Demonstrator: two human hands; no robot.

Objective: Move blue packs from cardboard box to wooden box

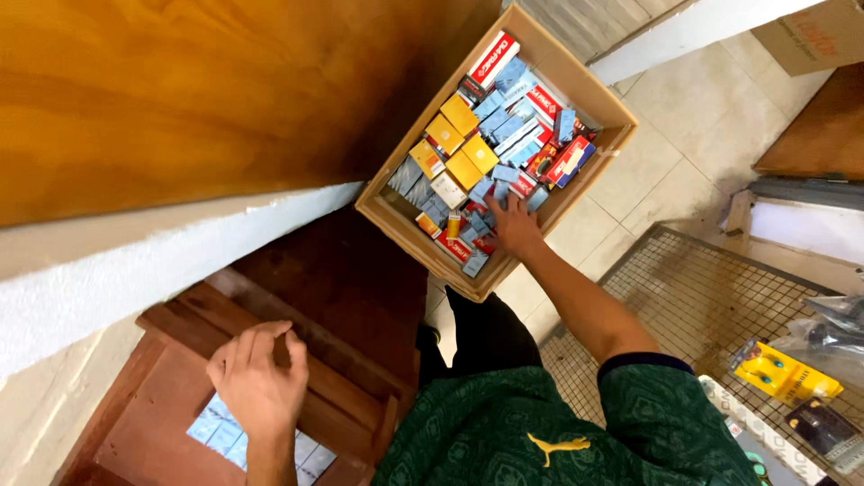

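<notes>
A cardboard box (605, 101) sits on the floor, packed with several small boxes in grey-blue, yellow (468, 166) and red (565, 160). My right hand (513, 225) reaches down into its near corner, fingers spread over the small boxes; whether it grips one I cannot tell. My left hand (258, 376) hovers with curled fingers above a brown wooden compartment (162, 405), just over a row of pale grey-blue boxes (216, 430) lying inside. It holds nothing that I can see.
A wooden counter top (180, 90) with a white edge runs along the left. A wire mesh rack (702, 297) at right carries a yellow packet (781, 373) and bagged items. Pale floor tiles (693, 117) surround the box. Another carton (814, 31) stands at top right.
</notes>
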